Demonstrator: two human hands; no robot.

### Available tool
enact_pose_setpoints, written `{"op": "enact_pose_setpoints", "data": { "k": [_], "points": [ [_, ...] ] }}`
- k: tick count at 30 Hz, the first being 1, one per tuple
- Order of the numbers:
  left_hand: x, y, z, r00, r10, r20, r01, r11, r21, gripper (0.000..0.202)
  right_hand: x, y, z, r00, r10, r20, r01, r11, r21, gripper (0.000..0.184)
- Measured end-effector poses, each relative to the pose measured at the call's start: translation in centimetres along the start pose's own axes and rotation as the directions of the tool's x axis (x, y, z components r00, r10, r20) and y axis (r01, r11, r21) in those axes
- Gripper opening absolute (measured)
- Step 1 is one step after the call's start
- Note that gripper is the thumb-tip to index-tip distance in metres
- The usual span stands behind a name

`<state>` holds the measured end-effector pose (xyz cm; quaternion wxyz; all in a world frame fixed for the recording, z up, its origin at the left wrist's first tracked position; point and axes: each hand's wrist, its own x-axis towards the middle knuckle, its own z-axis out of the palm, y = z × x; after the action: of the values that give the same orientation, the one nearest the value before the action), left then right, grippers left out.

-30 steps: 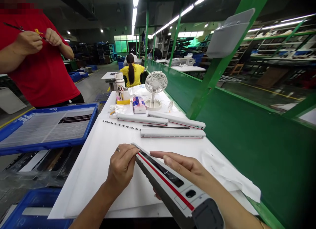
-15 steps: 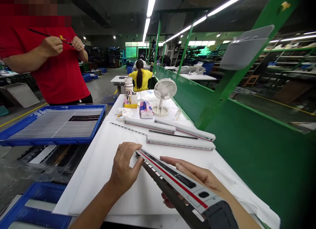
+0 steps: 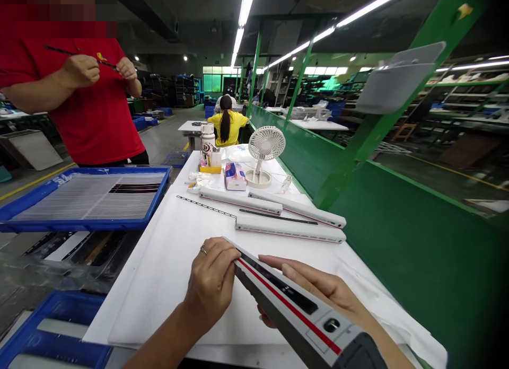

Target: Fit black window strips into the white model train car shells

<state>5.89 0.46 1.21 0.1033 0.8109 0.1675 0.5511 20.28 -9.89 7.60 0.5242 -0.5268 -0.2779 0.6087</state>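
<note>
The person's left hand (image 3: 210, 284) closes around the far end of a long white bar (image 3: 286, 310), its fingers curled over the bar's edge. The right hand (image 3: 314, 287) lies across the bar further along, with the fingers stretched flat over the top and fingertips (image 3: 265, 317) showing beneath, so both hands are holding it. The bar is tilted, raised toward the camera just above the white-covered table (image 3: 159, 289), with a red stripe and a black strip (image 3: 282, 287) along its face. Its near end, a dark grey piece (image 3: 360, 356), is cut off by the frame. Farther up the table lie three similar white bars (image 3: 290, 231), a thin black strip (image 3: 278, 216) and a dotted strip (image 3: 207, 206). Beyond them stand a small white fan (image 3: 264, 151) and a tissue pack (image 3: 235, 177). To the left, a person in a red shirt (image 3: 95, 120) holds a thin dark tool (image 3: 79, 56) in both hands, above a blue tray (image 3: 85, 202).
</note>
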Motion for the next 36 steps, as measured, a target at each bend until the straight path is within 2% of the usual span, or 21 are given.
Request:
{"op": "enact_pose_setpoints", "data": {
  "k": [6,11,14,16,23,26,29,32,36],
  "points": [
    [-0.2,0.3,-0.2,0.999,-0.037,0.014,0.037,0.999,0.007,0.026,-0.1,0.1,0.1,1.0,-0.008,-0.027,0.007,1.0,-0.023,0.049],
    [-0.3,-0.9,-0.4,0.991,-0.125,0.042,0.122,0.991,0.055,0.032,0.0,0.2,-0.4,0.998,-0.026,-0.053,0.025,1.0,-0.012,0.048],
    [-0.6,-1.7,-0.3,0.989,-0.136,0.054,0.133,0.989,0.068,0.033,-0.1,0.2,-0.6,0.998,-0.032,-0.054,0.032,0.999,-0.012,0.047],
    [-0.4,-1.5,-0.4,0.99,-0.124,0.069,0.121,0.991,0.051,0.029,-0.2,0.1,-0.6,0.998,-0.042,-0.041,0.042,0.999,0.007,0.043],
    [2.6,3.9,-1.9,0.997,0.072,0.022,-0.067,0.984,-0.167,0.035,-0.6,-0.2,0.3,0.989,-0.138,-0.043,0.137,0.99,-0.027,0.035],
    [2.9,5.2,-1.8,0.991,0.131,-0.01,-0.13,0.968,-0.215,0.035,-1.0,0.2,0.3,0.994,-0.1,-0.037,0.101,0.995,0.0,0.036],
    [1.9,5.8,-1.0,0.977,0.21,-0.022,-0.211,0.97,-0.117,0.028,-2.5,0.9,-0.6,0.998,0.014,-0.066,-0.002,0.984,0.178,0.04],
    [-0.2,6.4,0.5,0.934,0.354,0.056,-0.355,0.935,0.006,0.023,-5.2,1.8,-2.4,0.984,0.147,-0.106,-0.103,0.935,0.34,0.04],
    [-3.1,7.0,2.8,0.86,0.485,0.161,-0.489,0.872,-0.016,0.027,-8.4,3.6,-4.6,0.977,0.183,-0.112,-0.132,0.925,0.355,0.033]
  ]
}}
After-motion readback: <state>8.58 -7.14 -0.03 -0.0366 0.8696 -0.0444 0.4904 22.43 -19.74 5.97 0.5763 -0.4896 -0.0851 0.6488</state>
